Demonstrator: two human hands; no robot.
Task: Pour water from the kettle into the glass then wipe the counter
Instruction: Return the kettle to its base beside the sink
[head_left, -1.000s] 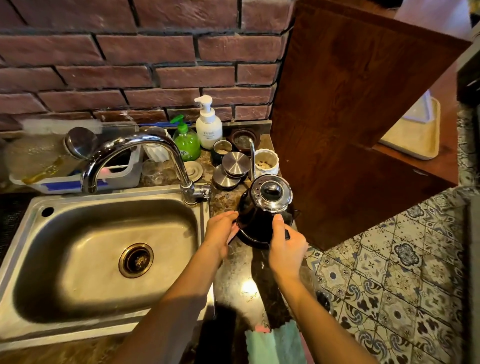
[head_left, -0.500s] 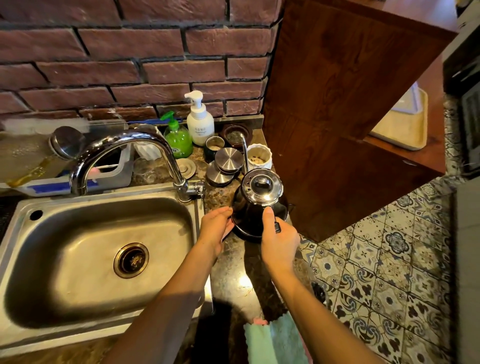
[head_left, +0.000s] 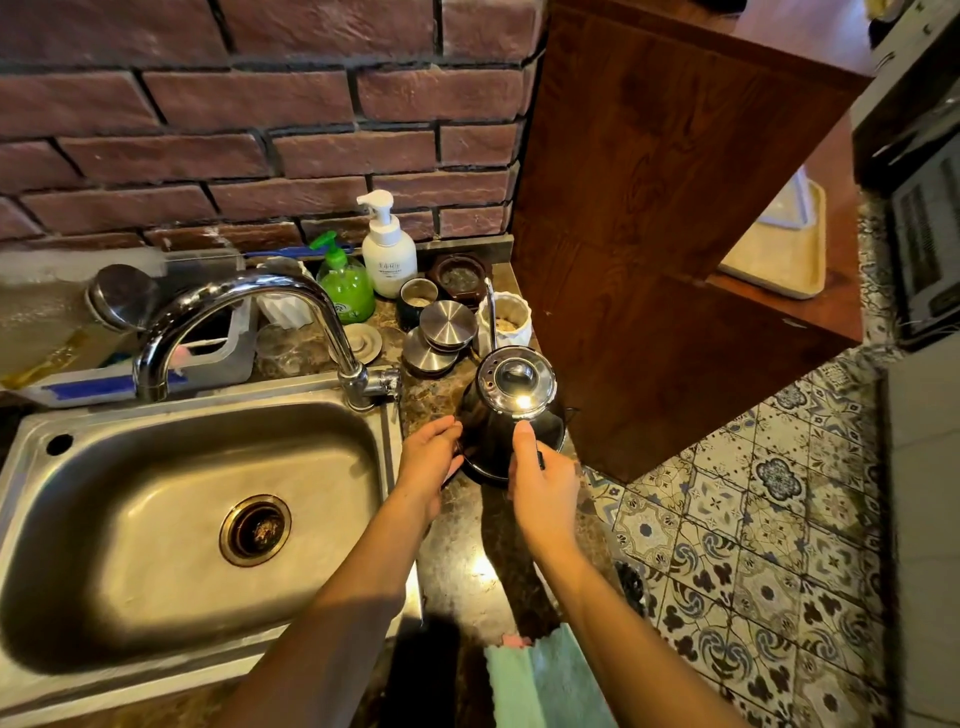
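A black kettle (head_left: 511, 415) with a shiny steel lid and a thin gooseneck spout stands on the dark stone counter (head_left: 467, 551), right of the sink. My right hand (head_left: 543, 480) is closed around the kettle's handle at its near side, thumb pointing up toward the lid. My left hand (head_left: 428, 460) lies flat against the kettle's lower left side, fingers touching it without gripping. A clear glass (head_left: 283, 348) stands behind the tap, partly hidden by it. A green cloth (head_left: 545, 680) lies at the counter's near edge.
A steel sink (head_left: 130, 623) with a curved tap (head_left: 249, 301) fills the left. Soap bottles (head_left: 387, 249), small jars and steel lids (head_left: 447, 325) crowd the counter behind the kettle. A wooden panel (head_left: 649, 234) rises close on the right, with patterned floor tiles below.
Both hands stay on the kettle in nearly the same places. Only the view has shifted slightly.
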